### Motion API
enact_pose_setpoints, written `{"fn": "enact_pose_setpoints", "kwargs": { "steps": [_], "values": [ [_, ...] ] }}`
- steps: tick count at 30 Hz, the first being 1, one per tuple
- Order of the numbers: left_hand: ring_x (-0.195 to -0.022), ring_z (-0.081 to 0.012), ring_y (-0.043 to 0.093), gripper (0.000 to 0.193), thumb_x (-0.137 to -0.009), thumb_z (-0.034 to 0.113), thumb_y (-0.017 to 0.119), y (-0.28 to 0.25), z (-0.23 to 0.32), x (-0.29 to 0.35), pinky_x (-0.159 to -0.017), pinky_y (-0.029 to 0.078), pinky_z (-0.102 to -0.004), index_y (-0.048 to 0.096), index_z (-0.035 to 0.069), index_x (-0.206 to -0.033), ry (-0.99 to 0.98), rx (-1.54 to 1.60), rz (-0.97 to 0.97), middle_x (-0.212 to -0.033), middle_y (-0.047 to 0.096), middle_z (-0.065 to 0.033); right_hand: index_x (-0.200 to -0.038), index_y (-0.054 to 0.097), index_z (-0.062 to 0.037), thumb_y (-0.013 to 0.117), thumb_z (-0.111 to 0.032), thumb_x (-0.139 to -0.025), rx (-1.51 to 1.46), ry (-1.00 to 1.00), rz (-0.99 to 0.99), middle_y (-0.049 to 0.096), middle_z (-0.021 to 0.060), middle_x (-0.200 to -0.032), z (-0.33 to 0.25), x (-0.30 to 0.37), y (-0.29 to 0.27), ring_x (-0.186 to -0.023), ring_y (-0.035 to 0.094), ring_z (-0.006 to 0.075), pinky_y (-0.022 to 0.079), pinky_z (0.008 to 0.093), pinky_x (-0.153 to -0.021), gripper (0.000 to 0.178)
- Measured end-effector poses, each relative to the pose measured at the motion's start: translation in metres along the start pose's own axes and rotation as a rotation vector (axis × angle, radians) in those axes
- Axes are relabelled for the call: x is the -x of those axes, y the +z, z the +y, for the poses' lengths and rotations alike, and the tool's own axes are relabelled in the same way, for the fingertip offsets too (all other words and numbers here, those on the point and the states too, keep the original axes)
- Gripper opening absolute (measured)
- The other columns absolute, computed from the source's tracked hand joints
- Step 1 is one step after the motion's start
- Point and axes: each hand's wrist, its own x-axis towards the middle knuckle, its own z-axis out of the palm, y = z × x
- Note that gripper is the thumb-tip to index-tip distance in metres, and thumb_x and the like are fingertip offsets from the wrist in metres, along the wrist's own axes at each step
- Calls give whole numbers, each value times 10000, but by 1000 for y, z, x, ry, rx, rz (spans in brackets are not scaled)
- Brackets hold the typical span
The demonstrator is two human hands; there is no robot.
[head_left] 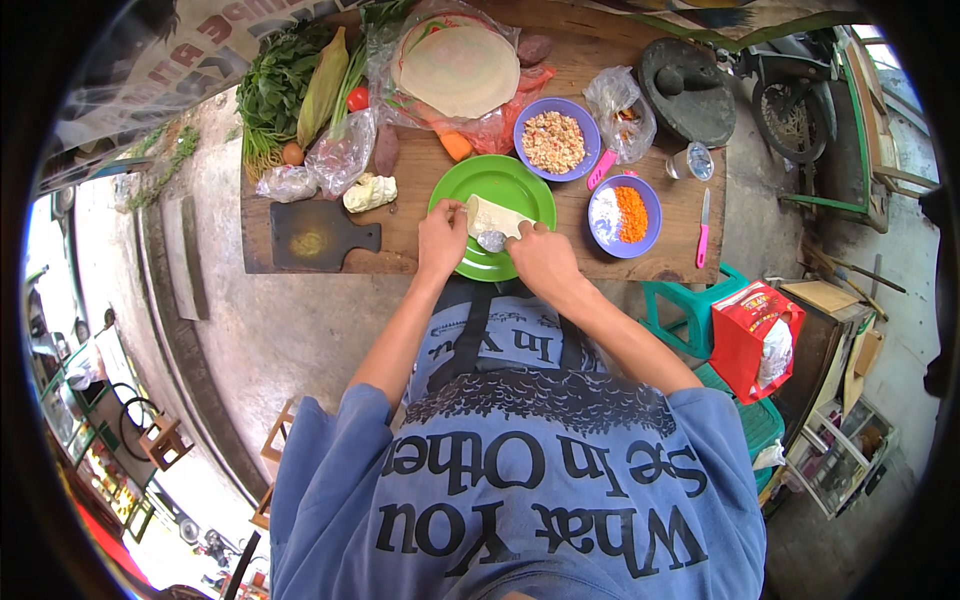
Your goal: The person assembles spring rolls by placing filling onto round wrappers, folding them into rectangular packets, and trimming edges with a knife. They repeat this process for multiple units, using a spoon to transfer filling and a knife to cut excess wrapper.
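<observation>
On the green plate (455,185) lies a pale, thin wrapper sheet (493,216), folded into a flat strip. My left hand (442,236) pinches its left end between closed fingers. At the opposite end, my right hand (543,258) has its fingers closed on the wrapper's corner. The shiny bowl of a spoon (491,240) shows between my hands, at the strip's near edge; its handle cannot be made out. Behind the plate, a stack of round pale wrappers (458,72) rests on clear plastic. What is inside the fold is hidden.
Right of the plate are a purple bowl of chopped filling (553,142), a purple bowl of orange bits and white powder (625,216), a pink-handled knife (704,230), a glass (690,161) and a stone mortar (687,92). A dark cutting board (318,238) and vegetables (322,88) occupy the left.
</observation>
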Motion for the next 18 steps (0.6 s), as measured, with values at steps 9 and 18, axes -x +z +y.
{"fn": "enact_pose_setpoints", "kwargs": {
  "steps": [9,18],
  "values": [
    [-779,-251,768,267,-1045,175,633,5,-9,-2,-720,558,-378,713,-53,-1156,66,-14,32,-918,795,-236,-963,788,-53,678,-111,-862,-29,27,77,712,168,-987,1,-16,11,-896,756,318,636,417,-656,160],
    [-934,-392,792,260,-1028,171,634,0,-3,1,-833,596,-450,720,-45,-1144,0,-8,-5,-1001,784,-281,-977,782,-43,685,-102,-858,-60,52,97,709,174,-984,5,-5,3,-907,756,320,634,416,-657,165]
  ]
}}
